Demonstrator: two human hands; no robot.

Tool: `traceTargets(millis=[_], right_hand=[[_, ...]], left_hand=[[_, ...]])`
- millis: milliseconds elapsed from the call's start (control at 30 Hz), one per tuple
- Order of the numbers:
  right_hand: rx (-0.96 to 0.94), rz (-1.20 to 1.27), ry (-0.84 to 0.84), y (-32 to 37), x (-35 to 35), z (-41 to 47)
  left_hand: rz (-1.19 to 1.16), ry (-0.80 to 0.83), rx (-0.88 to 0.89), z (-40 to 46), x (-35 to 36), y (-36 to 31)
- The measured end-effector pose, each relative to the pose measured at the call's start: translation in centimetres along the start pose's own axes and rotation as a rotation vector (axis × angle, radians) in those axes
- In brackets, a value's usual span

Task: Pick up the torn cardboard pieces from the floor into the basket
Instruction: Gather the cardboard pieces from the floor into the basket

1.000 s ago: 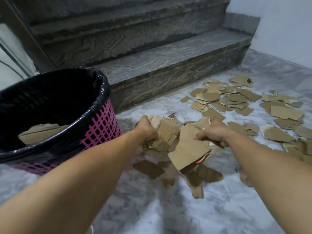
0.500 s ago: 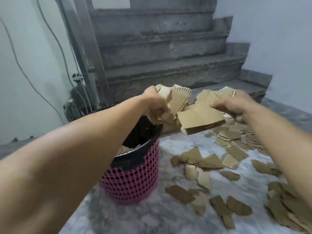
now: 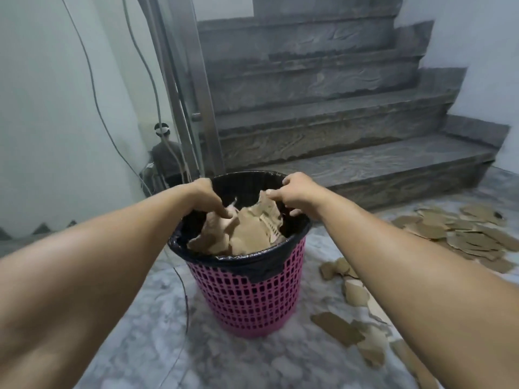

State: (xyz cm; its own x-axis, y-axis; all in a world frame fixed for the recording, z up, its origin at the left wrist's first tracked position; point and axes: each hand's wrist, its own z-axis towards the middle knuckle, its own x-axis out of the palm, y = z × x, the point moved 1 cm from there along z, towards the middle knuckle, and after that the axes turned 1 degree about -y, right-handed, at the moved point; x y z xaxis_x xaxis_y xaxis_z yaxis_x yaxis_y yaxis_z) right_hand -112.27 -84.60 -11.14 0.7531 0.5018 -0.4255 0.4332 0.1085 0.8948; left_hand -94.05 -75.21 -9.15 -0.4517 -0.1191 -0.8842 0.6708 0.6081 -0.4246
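Observation:
A pink mesh basket (image 3: pixel 247 301) with a black liner stands on the marble floor in the middle of the view. Both my hands are over its mouth. My left hand (image 3: pixel 209 197) has its fingers curled down onto a bunch of torn cardboard pieces (image 3: pixel 247 234) inside the rim. My right hand (image 3: pixel 295 193) pinches the top edge of the same bunch. Many more torn cardboard pieces (image 3: pixel 460 231) lie on the floor to the right, and a few others (image 3: pixel 337 328) lie close to the basket's base.
Grey stone stairs (image 3: pixel 337 153) rise right behind the basket. A metal post (image 3: pixel 193 88) and hanging cables stand at the left of the stairs. A thin cable (image 3: pixel 185 310) trails on the floor left of the basket. A white wall closes the left side.
Both hands lifted the cardboard bunch off the floor, carried it left over the basket, and now lower it inside the rim. The view turned to centre on the basket.

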Motion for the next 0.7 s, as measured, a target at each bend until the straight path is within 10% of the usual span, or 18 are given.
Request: traceTargets(millis=[700], right_hand=[[0.300,-0.112,-0.164,-14.7,-17.6,-2.3]], left_hand=[[0.193,-0.051,0.711,-3.0,14.3,-19.0]])
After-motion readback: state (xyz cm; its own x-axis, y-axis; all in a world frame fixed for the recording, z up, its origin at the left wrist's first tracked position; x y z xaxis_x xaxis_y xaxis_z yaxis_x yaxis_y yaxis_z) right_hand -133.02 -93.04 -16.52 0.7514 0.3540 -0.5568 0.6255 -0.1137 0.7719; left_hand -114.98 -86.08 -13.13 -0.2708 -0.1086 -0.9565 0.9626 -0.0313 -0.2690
